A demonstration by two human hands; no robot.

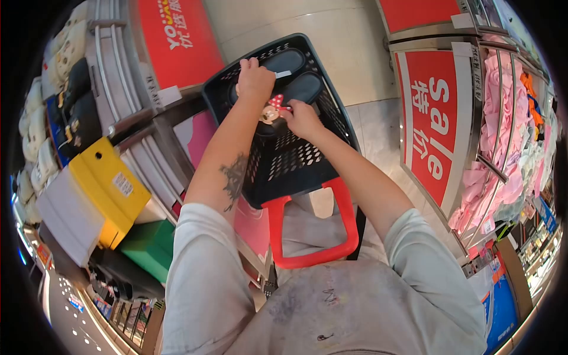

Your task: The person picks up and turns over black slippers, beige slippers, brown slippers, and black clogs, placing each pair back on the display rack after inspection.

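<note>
A black perforated shopping basket (pixel 254 192) with a red handle (pixel 313 258) stands before my body. Dark slippers (pixel 305 87) lie inside at its far end, soles showing, with a small white tag (pixel 284 74) beside them. My left hand (pixel 255 83) is curled over the basket's far left part; what its fingers grip is hidden. My right hand (pixel 303 120) is closed at the edge of a cartoon mouse head (pixel 270 115) with a red dotted bow. This decoration seems to sit on a dark slipper, mostly covered by my hands.
Shelving with yellow (pixel 109 189) and green boxes (pixel 151 248) runs along the left, below plush shoes (pixel 74 106). On the right, a red sale sign (pixel 429 124) fronts a bin of pink fabric goods (pixel 497 130). Tiled floor (pixel 302 23) lies beyond the basket.
</note>
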